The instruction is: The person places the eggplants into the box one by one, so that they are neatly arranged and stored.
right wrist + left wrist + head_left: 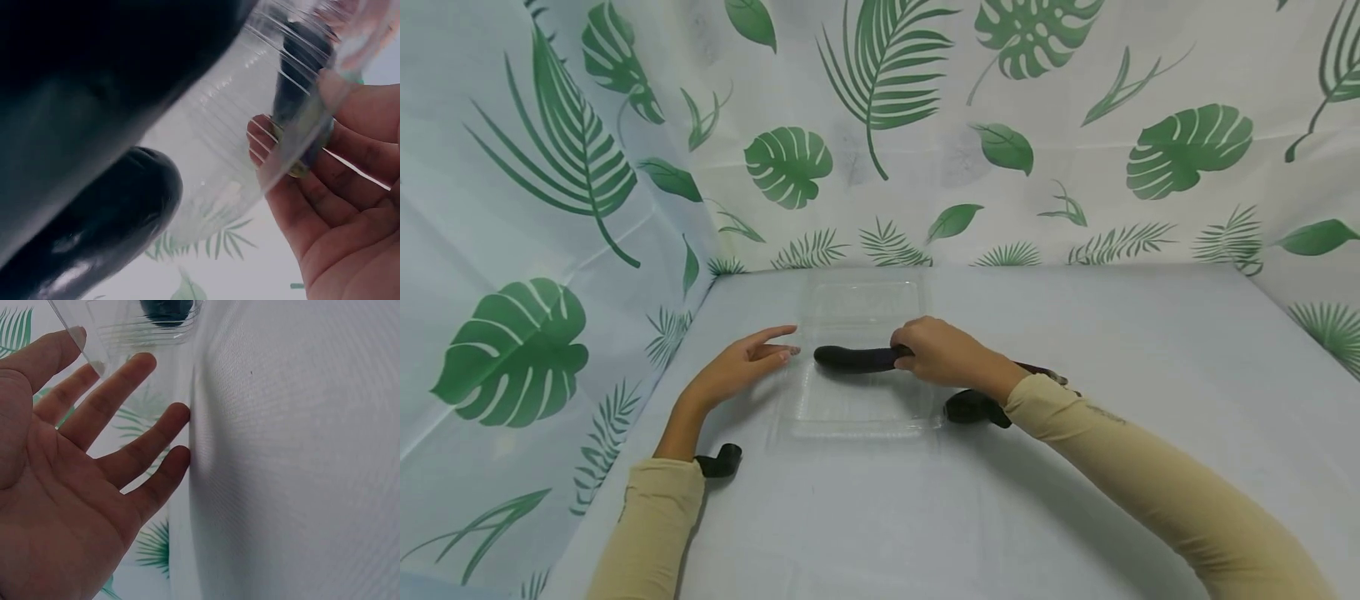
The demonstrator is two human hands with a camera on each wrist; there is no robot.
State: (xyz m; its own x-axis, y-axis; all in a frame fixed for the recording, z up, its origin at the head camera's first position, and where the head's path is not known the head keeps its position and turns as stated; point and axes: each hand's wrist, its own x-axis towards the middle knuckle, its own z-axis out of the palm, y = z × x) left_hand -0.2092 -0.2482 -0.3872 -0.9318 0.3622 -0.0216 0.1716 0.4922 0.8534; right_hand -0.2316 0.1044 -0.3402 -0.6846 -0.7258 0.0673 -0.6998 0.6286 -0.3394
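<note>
My right hand [943, 350] grips a long dark eggplant [853, 359] by its stem end, with the fingertips and thumb around it. The eggplant lies sideways over a clear plastic container [865, 425]; whether it touches the bottom I cannot tell. In the right wrist view its dark body [303, 62] shows through the clear wall. At the container's left edge is my left hand [741, 367], fingers spread and mostly straight. Its thumb and index fingertips are at the clear rim in the left wrist view, where the palm [69, 487] faces the camera.
Large dark eggplants [112, 231] fill the near left of the right wrist view. A dark stem end [1043, 372] shows behind the right wrist. Black wrist cameras [722, 461] sit at the cuffs. Leaf-print cloth [1060, 150] walls the white table [850, 533].
</note>
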